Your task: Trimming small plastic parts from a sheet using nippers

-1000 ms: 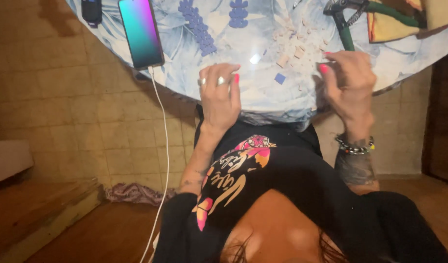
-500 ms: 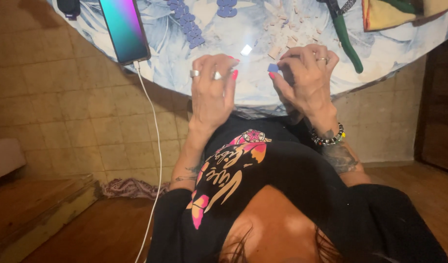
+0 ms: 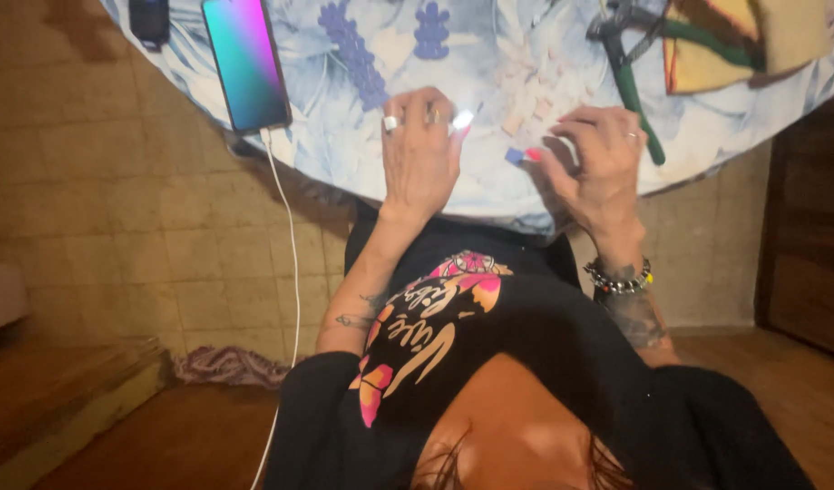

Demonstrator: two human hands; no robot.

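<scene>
A glossy slab phone (image 3: 246, 62) with its white cable lies well left of the left hand (image 3: 419, 154), whose fingers rest flat, close together on the floral-clothed counter (image 3: 489, 63). The right hand (image 3: 598, 168) pinches a small blue block (image 3: 515, 155) at its fingertips; green-handled pliers (image 3: 636, 91) lie just beyond.

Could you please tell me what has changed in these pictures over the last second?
The right hand moved in from beside the green pliers toward the left hand and picked up the small blue piece, now pinched at its fingertips. The left hand stayed at the table edge; the phone, the pliers and the flowered tablecloth lie as before.
</scene>
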